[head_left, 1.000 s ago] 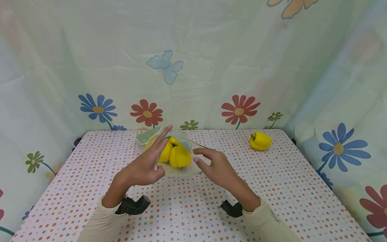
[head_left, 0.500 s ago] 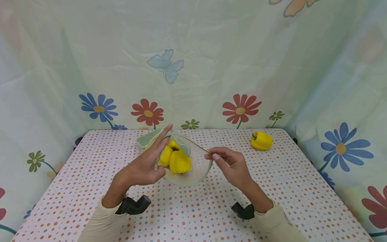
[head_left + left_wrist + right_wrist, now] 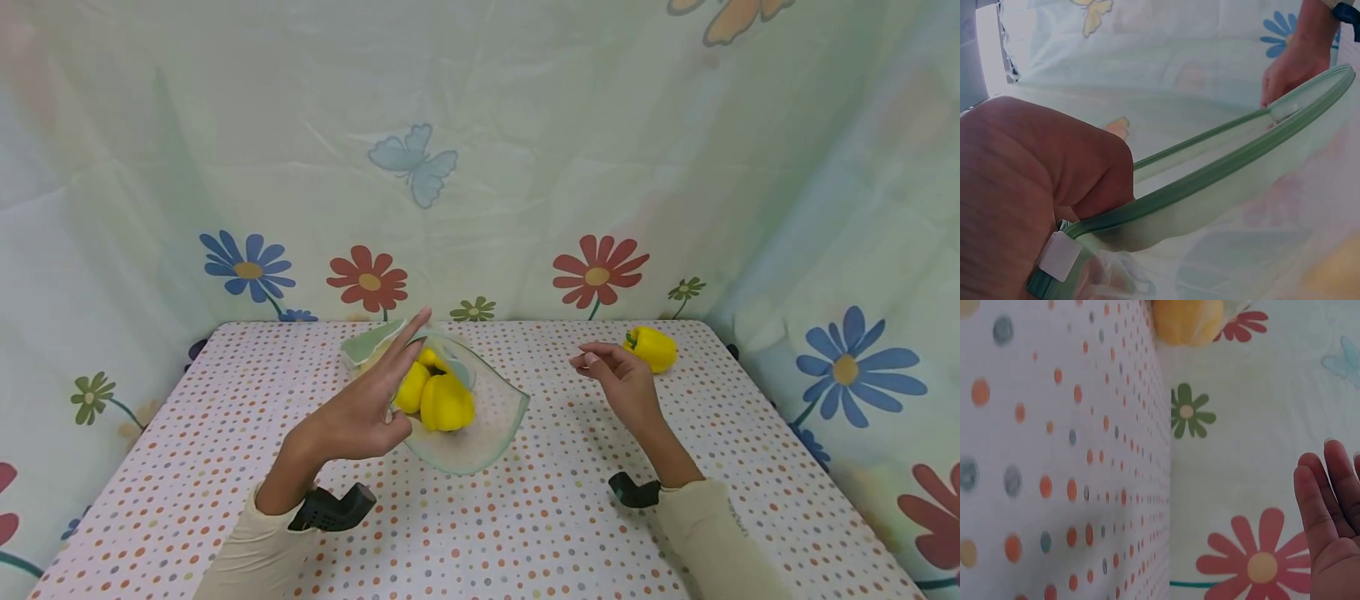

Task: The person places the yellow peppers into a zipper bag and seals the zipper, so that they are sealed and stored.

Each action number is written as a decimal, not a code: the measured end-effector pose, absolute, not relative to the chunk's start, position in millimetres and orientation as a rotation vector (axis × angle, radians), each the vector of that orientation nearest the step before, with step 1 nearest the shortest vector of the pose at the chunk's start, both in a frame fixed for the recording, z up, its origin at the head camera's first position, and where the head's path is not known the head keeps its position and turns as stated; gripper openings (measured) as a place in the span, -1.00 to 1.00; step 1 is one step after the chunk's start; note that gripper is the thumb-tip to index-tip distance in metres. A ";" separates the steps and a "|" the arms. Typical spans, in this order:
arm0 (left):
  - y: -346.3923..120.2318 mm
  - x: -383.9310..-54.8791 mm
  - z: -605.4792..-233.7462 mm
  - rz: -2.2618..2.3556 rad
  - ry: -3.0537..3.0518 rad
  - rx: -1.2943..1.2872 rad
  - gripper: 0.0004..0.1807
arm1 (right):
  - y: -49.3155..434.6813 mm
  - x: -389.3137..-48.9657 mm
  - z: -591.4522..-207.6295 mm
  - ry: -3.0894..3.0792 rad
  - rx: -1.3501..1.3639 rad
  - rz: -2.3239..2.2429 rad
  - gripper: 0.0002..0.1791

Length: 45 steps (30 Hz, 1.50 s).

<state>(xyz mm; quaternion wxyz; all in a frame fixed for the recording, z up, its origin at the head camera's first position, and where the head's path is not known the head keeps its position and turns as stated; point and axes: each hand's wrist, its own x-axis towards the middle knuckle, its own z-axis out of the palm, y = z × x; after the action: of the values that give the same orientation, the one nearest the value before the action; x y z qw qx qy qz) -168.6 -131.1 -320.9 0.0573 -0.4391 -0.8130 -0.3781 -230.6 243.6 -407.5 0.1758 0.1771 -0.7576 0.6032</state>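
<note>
A see-through bag (image 3: 495, 417) with a green-edged mouth lies at the middle of the table, its opening spread toward me. Yellow bell peppers (image 3: 447, 402) sit inside it. My left hand (image 3: 360, 408) holds the bag at the left side of its mouth; in the left wrist view the green rim (image 3: 1210, 172) runs past a bent digit that dips inside. Its longer fingers point up and away. My right hand (image 3: 626, 379) hovers right of the bag, thumb near the fingertips, holding nothing. Just behind it another yellow bell pepper (image 3: 654, 350) lies on the table, partly overlapped by the hand.
A white dotted cloth (image 3: 465, 533) covers the table. Flower-printed curtains (image 3: 495, 167) rise along the back and both sides. A camera (image 3: 337, 507) is strapped to the left wrist, another camera (image 3: 634, 490) to the right.
My right hand has tugged the bag's rim to the right, let it go, and moved right toward the lone pepper. The mouth is wider. My left hand has stayed in place.
</note>
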 end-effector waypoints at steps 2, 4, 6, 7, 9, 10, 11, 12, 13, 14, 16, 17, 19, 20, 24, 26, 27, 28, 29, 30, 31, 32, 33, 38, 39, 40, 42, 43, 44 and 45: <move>-130.9 -168.4 -320.6 -1.143 -2.472 -1.325 0.02 | 259.9 -246.3 -420.5 -2.168 0.470 1.652 -0.69; -130.7 -168.5 -320.4 -1.140 -2.472 -1.319 0.01 | 264.5 -245.2 -411.6 -2.196 0.435 1.606 -0.68; -130.7 -168.4 -320.1 -1.141 -2.477 -1.310 0.01 | 273.2 -249.9 -409.4 -2.199 0.414 1.547 -0.66; -130.6 -168.5 -320.1 -1.140 -2.479 -1.305 0.00 | 273.8 -245.9 -400.5 -2.211 0.395 1.536 -0.66; -130.4 -168.9 -320.1 -1.139 -2.481 -1.300 -0.01 | 285.0 -250.6 -398.2 -2.176 0.401 1.588 -0.67; -130.4 -169.1 -320.3 -1.138 -2.481 -1.299 -0.01 | 299.1 -264.9 -412.6 -2.173 0.392 1.558 -0.66; -130.4 -169.2 -320.5 -1.138 -2.480 -1.301 -0.01 | 314.1 -280.0 -428.2 -2.167 0.383 1.530 -0.66; -130.3 -169.4 -320.7 -1.135 -2.478 -1.304 -0.01 | 327.5 -292.5 -441.1 -2.167 0.369 1.504 -0.65; -130.2 -169.6 -320.9 -1.136 -2.474 -1.310 -0.01 | 340.7 -304.5 -454.2 -2.174 0.352 1.462 -0.65; -130.0 -169.9 -321.1 -1.140 -2.469 -1.317 -0.01 | 352.9 -316.3 -466.8 -2.198 0.305 1.387 -0.64; -129.8 -170.3 -321.6 -1.147 -2.459 -1.328 -0.01 | 371.4 -331.8 -483.5 -2.244 0.217 1.244 -0.61; -129.8 -170.4 -321.8 -1.154 -2.454 -1.334 -0.01 | 377.4 -335.1 -486.8 -2.251 0.186 1.224 -0.60; -129.7 -170.5 -322.0 -1.159 -2.449 -1.338 0.00 | 386.4 -338.4 -490.1 -2.266 0.126 1.209 -0.58; -129.7 -170.6 -322.1 -1.161 -2.448 -1.339 0.00 | 390.0 -338.9 -490.8 -2.268 0.095 1.215 -0.56; -129.7 -170.5 -322.1 -1.164 -2.457 -1.334 0.00 | 400.9 -338.2 -491.9 -2.309 -0.036 1.240 -0.46; -130.0 -170.5 -322.1 -1.163 -2.459 -1.332 0.00 | 405.3 -337.9 -492.7 -2.342 -0.099 1.253 -0.38; -130.1 -170.6 -322.0 -1.160 -2.460 -1.330 0.00 | 407.2 -337.7 -493.2 -2.362 -0.125 1.253 -0.34; -130.2 -170.8 -322.0 -1.156 -2.459 -1.330 -0.01 | 408.6 -337.5 -493.6 -2.384 -0.151 1.257 -0.30; -130.4 -171.1 -322.2 -1.150 -2.457 -1.331 -0.01 | 409.1 -336.6 -493.1 -2.409 -0.181 1.263 -0.26; -130.6 -171.2 -322.3 -1.145 -2.456 -1.332 -0.01 | 409.5 -335.2 -492.1 -2.431 -0.206 1.287 -0.22; -130.8 -171.4 -322.4 -1.139 -2.456 -1.331 -0.01 | 408.3 -332.9 -489.8 -2.462 -0.240 1.312 -0.18; -130.9 -171.7 -322.6 -1.137 -2.455 -1.330 -0.02 | 405.7 -329.7 -486.1 -2.485 -0.266 1.356 -0.14; -130.9 -171.8 -322.6 -1.134 -2.456 -1.330 -0.02 | 402.2 -325.4 -480.8 -2.512 -0.283 1.397 -0.10; -131.0 -171.9 -322.6 -1.150 -2.464 -1.321 -0.01 | 378.2 -298.8 -449.0 -2.609 -0.320 1.577 0.07; -131.0 -171.9 -322.6 -1.155 -2.466 -1.319 0.00 | 375.4 -295.0 -444.9 -2.622 -0.305 1.585 0.09; -131.0 -171.9 -322.6 -1.163 -2.467 -1.317 0.01 | 373.7 -292.4 -442.6 -2.630 -0.295 1.587 0.09; -131.3 -172.0 -322.5 -1.174 -2.467 -1.315 0.03 | 373.0 -289.9 -440.9 -2.648 -0.258 1.582 0.09; -131.6 -172.0 -322.6 -1.174 -2.465 -1.317 0.04 | 373.5 -289.6 -441.0 -2.658 -0.243 1.582 0.08; -131.7 -172.0 -322.6 -1.173 -2.462 -1.318 0.04 | 374.4 -289.7 -441.7 -2.674 -0.228 1.572 0.06; -131.9 -172.1 -322.6 -1.173 -2.461 -1.318 0.04 | 375.5 -290.4 -442.8 -2.688 -0.216 1.566 0.05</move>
<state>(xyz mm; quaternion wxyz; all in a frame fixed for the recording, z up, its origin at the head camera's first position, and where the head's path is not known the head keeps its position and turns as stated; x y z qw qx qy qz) -172.1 -131.9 -322.6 0.0568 -0.4346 -0.8114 -0.3868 -290.4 375.5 -442.8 0.0115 -0.0692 -0.8620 0.5021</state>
